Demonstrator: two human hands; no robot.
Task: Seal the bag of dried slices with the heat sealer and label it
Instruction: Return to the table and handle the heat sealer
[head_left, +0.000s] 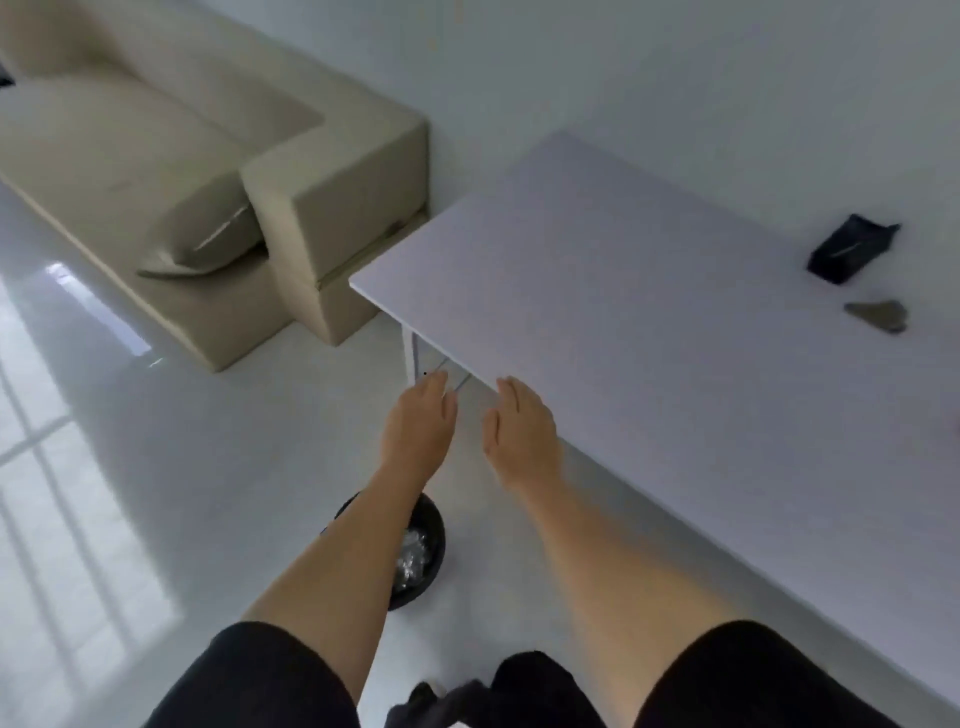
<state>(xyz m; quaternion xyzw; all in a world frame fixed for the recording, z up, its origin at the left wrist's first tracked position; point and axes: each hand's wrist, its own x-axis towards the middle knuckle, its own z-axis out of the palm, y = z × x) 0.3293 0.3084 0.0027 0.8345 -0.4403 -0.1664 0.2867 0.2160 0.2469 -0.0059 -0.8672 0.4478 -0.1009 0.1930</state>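
Note:
Both my arms reach forward toward the near left edge of a white table (623, 291). My left hand (418, 428) hangs just off the table's edge, above the floor, fingers straight and holding nothing. My right hand (522, 434) is at the table's edge, palm down, fingers relaxed and empty. A black bag (852, 249) lies on the far right of the table, well away from both hands. Beside it lies a small flat grey piece (880, 315). No heat sealer or label is visible.
A beige sofa (208, 171) with a cushion stands to the left, close to the table's corner. A black waste bin (418, 551) holding clear plastic sits on the glossy white floor under my left arm. A white wall lies behind the table.

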